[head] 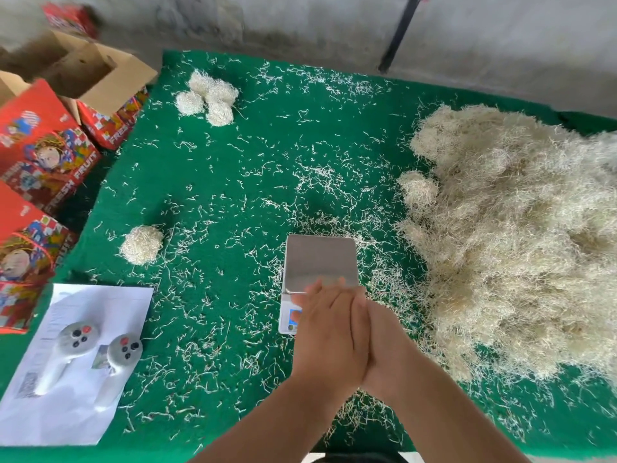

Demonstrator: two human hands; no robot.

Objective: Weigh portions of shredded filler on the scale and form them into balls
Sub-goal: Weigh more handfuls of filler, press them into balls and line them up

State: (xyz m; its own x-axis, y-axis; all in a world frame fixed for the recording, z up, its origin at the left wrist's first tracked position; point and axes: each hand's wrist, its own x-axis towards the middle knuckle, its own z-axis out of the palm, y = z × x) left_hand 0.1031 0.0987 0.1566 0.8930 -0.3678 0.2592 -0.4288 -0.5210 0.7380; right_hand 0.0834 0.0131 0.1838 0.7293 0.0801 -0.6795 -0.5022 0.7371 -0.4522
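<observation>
A small scale (320, 262) with a bare steel platform sits mid-table on the green cloth (233, 162). My left hand (329, 332) and right hand (377, 339) are pressed palm to palm with straight fingers, just over the scale's near edge and display. No filler shows between them. A large heap of pale shredded filler (521, 242) covers the right side. One formed ball (142, 244) lies at the left, another ball (417, 188) rests against the heap, and several balls (207, 96) cluster at the far left.
Loose strands are scattered over the cloth. Two grey controllers (96, 354) lie on a white sheet (76, 412) at the near left. Red printed fruit cartons (40, 152) and an open cardboard box (86, 71) stand off the table's left edge. A wall runs behind.
</observation>
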